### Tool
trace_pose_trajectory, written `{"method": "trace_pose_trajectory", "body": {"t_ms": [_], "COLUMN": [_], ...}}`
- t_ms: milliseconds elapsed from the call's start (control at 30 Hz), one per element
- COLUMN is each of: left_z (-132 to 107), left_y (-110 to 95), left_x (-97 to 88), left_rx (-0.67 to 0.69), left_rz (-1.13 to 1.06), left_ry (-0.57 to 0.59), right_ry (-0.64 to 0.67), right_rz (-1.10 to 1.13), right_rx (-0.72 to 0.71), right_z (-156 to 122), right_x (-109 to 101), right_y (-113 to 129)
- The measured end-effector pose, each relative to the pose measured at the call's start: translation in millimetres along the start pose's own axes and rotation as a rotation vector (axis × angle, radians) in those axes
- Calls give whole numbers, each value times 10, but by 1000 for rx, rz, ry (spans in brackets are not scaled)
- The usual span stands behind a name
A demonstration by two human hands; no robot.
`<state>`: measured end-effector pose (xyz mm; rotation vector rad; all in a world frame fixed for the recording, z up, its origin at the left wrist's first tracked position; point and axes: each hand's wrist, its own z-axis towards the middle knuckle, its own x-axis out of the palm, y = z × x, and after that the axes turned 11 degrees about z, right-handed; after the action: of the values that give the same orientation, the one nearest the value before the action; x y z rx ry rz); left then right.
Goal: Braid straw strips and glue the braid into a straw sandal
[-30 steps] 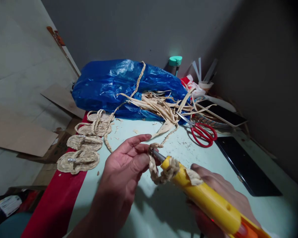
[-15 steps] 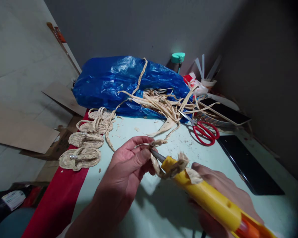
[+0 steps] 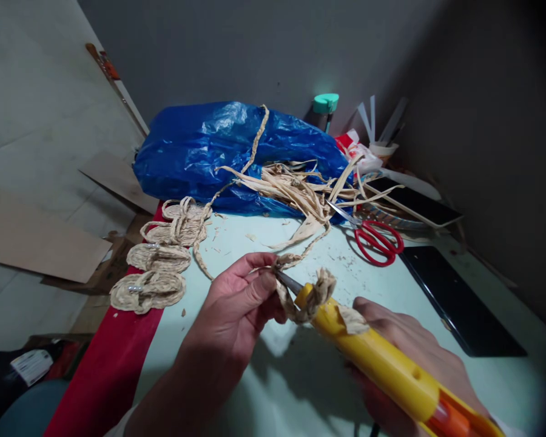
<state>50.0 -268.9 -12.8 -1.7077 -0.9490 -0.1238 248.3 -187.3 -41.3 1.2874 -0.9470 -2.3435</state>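
My left hand pinches a braided straw strip between thumb and fingers, right at the metal nozzle of a yellow glue gun. The braid loops over the gun's front end and trails back toward a heap of loose straw strips. My right hand is wrapped round the gun's body from below, its fingers partly hidden by it. Both hands hover just above the pale green table.
Several small woven straw sandals lie at the table's left edge by a red strip. A blue plastic bag fills the back. Red scissors, a dark tablet, a phone and a green-capped bottle stand right.
My left hand's fingers have curled from stretched out into a pinch on the braid. The braid end has bunched up over the gun's tip.
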Motion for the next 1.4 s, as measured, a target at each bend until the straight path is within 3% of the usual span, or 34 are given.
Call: {"method": "trace_pose_trajectory", "body": {"t_ms": [567, 1033, 1400], "left_z": [9, 34, -5], "left_y": [-36, 18, -12], "left_x": [33, -54, -33], "left_rx": [-40, -37, -87], "left_rz": [23, 36, 38], "left_ry": [-29, 87, 28], "right_ry": [-37, -87, -127], "right_rz": [9, 57, 28], "right_rx": [-164, -171, -164], "right_z": [70, 71, 127], "right_x": [-12, -4, -14], "right_y": [-40, -60, 7]}}
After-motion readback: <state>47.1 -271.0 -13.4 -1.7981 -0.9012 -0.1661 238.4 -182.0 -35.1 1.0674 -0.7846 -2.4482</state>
